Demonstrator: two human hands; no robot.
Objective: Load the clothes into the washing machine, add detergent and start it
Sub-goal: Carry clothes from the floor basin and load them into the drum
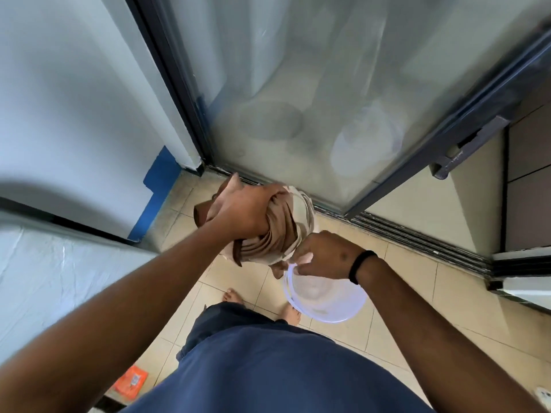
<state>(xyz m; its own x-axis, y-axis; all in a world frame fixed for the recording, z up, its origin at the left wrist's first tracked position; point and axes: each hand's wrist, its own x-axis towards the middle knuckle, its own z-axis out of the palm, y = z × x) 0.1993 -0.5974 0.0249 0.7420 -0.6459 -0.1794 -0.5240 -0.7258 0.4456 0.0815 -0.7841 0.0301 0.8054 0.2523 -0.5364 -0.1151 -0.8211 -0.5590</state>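
Observation:
My left hand (247, 210) grips a bunched bundle of beige and brown clothes (275, 236), holding it above the tiled floor. My right hand (322, 253) pinches the rim of a translucent white bucket (325, 299) just below and right of the bundle, its fingers also touching the cloth's edge. A black band sits on my right wrist. No washing machine or detergent is plainly visible in the head view.
A frosted glass sliding door (328, 99) with a dark frame stands ahead, its floor track (417, 234) running right. A white wall (74, 114) and a white surface (44, 278) lie left. An orange packet (131, 383) lies on the tiles. My bare feet (235, 295) are below.

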